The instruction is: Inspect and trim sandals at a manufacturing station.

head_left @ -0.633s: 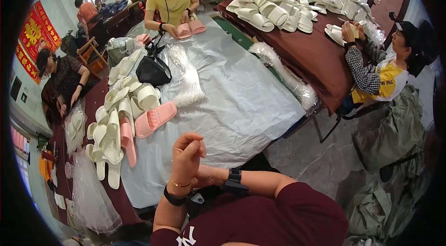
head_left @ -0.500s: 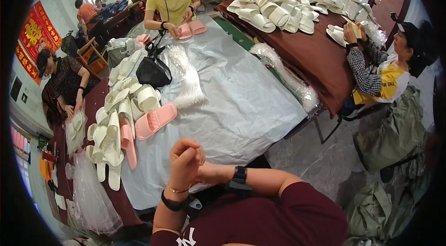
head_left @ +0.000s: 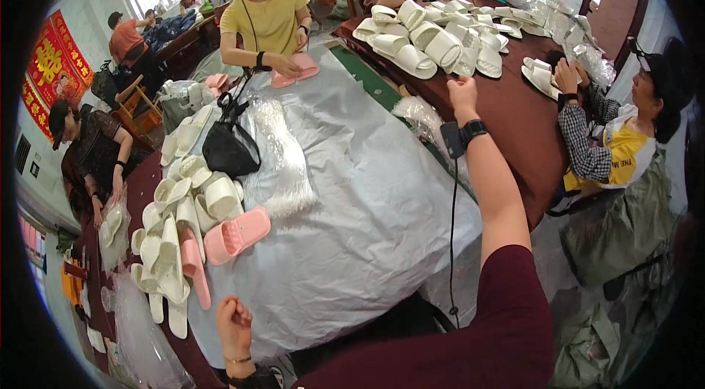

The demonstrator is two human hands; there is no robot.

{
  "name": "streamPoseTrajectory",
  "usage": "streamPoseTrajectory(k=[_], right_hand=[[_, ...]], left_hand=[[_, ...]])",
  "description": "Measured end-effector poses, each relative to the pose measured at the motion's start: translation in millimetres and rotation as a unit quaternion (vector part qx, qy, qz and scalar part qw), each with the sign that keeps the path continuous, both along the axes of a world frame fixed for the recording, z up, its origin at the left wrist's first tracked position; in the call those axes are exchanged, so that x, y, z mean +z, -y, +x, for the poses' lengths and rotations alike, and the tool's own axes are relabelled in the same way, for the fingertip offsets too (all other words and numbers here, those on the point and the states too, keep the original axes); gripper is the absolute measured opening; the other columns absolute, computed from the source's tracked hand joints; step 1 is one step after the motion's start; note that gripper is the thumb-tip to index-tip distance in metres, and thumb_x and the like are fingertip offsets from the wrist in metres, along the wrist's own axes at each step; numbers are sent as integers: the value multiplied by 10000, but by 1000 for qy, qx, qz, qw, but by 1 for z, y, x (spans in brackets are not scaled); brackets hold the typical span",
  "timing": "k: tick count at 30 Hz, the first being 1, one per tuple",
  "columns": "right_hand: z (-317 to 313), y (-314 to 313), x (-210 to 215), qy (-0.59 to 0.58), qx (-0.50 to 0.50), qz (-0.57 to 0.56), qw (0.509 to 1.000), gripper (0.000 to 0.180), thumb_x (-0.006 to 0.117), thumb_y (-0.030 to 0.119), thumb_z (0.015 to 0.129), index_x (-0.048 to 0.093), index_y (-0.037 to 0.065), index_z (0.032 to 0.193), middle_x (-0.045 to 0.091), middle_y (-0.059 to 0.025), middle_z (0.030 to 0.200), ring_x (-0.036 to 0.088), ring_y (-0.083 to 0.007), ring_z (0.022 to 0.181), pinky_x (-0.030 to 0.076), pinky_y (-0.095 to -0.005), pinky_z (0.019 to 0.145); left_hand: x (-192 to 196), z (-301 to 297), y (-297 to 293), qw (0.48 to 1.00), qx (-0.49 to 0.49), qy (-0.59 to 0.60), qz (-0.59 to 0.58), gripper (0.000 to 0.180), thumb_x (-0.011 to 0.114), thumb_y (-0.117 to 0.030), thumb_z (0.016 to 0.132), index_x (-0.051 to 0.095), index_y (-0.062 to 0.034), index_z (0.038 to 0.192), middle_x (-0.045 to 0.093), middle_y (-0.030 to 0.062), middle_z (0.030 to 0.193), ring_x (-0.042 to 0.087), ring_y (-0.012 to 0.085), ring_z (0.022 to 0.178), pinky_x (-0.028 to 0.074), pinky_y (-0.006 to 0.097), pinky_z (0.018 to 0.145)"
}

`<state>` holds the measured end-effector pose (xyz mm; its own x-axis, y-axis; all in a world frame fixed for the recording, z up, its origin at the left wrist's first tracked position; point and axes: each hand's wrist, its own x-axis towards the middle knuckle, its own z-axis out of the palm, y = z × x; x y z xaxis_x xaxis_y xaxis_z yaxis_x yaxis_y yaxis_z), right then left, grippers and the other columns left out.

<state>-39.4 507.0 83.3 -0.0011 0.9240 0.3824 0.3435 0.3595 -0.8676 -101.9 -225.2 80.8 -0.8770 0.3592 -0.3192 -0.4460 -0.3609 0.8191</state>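
My right arm stretches far over the table, and my right hand [head_left: 463, 97] is at the near edge of a pile of white slippers [head_left: 440, 47]. Its fingers are drawn together by the toe of one slipper; whether they grip it cannot be seen. Low at the left, my left hand [head_left: 233, 321] hovers with curled fingers and nothing visible in them. Beyond it, a pink slipper [head_left: 239, 235] lies on the white sheet [head_left: 352, 242]. Next to that is a heap of cream slippers [head_left: 165, 249] with another pink slipper [head_left: 193, 264] among them.
A black bag [head_left: 231, 146] and a bundle of clear plastic bags [head_left: 283, 168] lie on the sheet. Across the table, a person in yellow [head_left: 272, 22] handles a pink slipper [head_left: 295, 70]. Co-workers sit at the right and left. A black cable [head_left: 452, 242] hangs from my right wrist.
My hands were together near my chest. The right has reached out to the far white slippers, and the left has moved down and left. The person in yellow has shifted the pink slippers.
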Motion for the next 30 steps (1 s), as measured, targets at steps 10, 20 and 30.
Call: streamPoseTrajectory(k=[10,20,30], right_hand=[[-37,-78,5,-12,23,-78,997,578,673,355,655,610,-77,1032,630,-281,1038,604,-398,1008,465,-417,885],[-12,-89,-12,46,-14,-93,994,353,603,285,739,666,-55,808,673,-247,873,679,-313,712,527,-402,707],[157,24,10,-269,117,-226,929,122,577,146,838,601,41,897,602,-32,691,583,-113,554,464,-230,467]], left_hand=[[-27,10,-8,981,-16,157,-112,57,615,-152,884,612,-96,895,572,-15,708,543,116,628,454,273,601],[-48,7,-16,980,-12,151,-126,118,520,-116,918,545,-28,991,561,43,728,546,145,617,489,275,578],[-46,16,-32,982,-65,151,-89,131,521,-104,920,558,-7,1001,576,50,741,561,143,626,494,267,585]])
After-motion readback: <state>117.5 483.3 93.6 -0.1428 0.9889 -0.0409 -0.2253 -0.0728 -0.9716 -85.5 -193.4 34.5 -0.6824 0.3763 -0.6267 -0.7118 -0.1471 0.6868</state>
